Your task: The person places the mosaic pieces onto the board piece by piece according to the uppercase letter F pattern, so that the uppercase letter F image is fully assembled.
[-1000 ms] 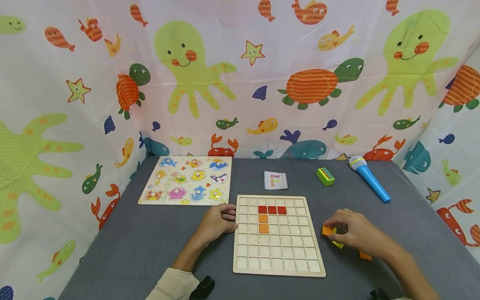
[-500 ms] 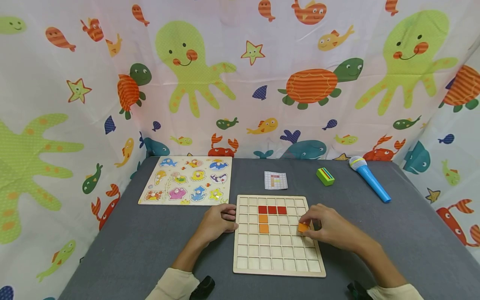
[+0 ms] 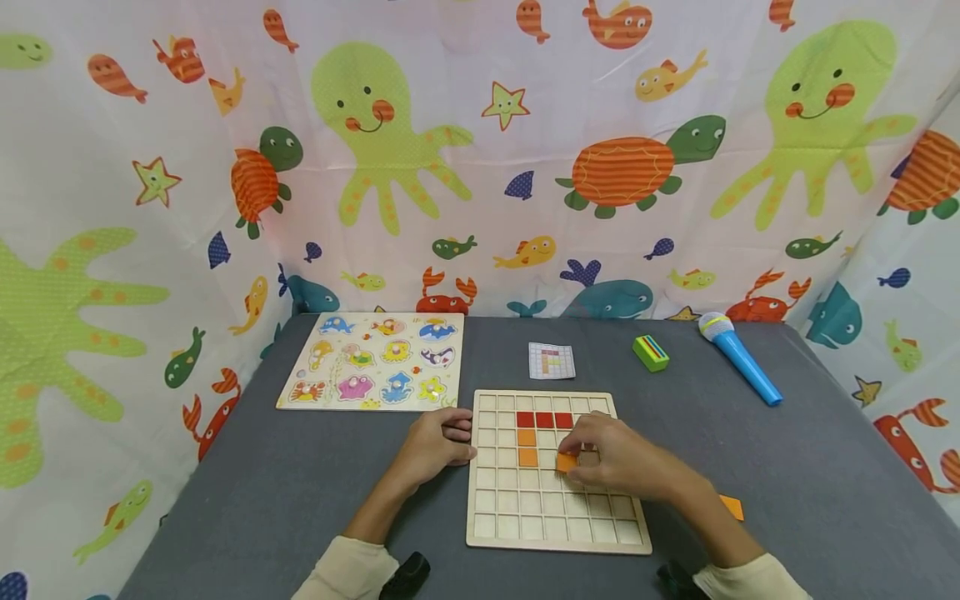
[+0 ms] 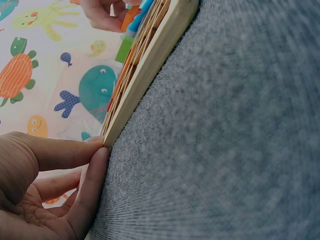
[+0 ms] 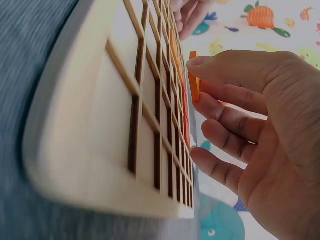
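My right hand [image 3: 626, 458] pinches an orange square tile [image 3: 566, 463] between thumb and fingers, over the middle of a wooden grid board [image 3: 551, 504]. In the right wrist view the tile [image 5: 194, 77] stands on edge at the fingertips, beside the board's grid. Three red tiles [image 3: 544, 420] lie in a row in the board, with two orange tiles [image 3: 527, 457] below the leftmost red one. My left hand [image 3: 431, 446] holds the board's left edge; in the left wrist view its thumb and finger meet at the wooden rim [image 4: 145, 70].
A loose orange tile [image 3: 732, 507] lies right of the board, partly behind my forearm. Behind the board are a printed grid card [image 3: 551, 361], a green block [image 3: 650, 353] with coloured stripes and a blue toy microphone [image 3: 742, 358]. A sea-animal puzzle [image 3: 375, 358] lies back left.
My right hand has moved left from the loose tiles beside the board to over its middle, carrying the orange tile. My left hand has stayed at the board's left edge.
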The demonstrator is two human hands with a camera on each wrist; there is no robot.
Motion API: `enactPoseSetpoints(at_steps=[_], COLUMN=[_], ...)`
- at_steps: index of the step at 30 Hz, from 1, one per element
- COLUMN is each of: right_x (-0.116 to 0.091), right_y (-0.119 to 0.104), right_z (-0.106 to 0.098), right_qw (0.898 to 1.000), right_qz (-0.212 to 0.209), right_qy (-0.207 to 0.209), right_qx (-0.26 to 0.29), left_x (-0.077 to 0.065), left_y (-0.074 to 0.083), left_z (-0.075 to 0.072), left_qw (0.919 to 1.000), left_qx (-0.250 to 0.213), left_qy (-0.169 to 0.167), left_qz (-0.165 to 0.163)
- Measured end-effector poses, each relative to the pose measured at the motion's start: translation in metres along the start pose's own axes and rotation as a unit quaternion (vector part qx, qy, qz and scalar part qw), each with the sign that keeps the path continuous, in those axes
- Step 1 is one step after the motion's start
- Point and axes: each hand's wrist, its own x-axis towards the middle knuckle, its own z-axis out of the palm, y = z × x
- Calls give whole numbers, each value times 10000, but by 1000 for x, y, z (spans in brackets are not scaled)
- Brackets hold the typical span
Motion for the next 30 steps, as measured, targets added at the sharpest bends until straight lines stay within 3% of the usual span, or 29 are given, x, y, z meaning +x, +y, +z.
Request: enactPoseSetpoints(at_steps=[11, 19, 30], right_x=[13, 28, 32], right_y=[-19, -28, -33], right_z=[8, 16, 21], right_qw=[10000, 9996, 9988], right_qz=[-33, -91, -215], right_qy=[-67, -260, -435], right_qx=[17, -107, -45], left_x=[3, -1, 0], left_y=[1, 1, 1], left_z=[2, -1, -1], left_qw=[10000, 9999, 10000], left_qx=[6, 35, 14], left_qy=[-84, 63, 1], left_qz=[30, -84, -35])
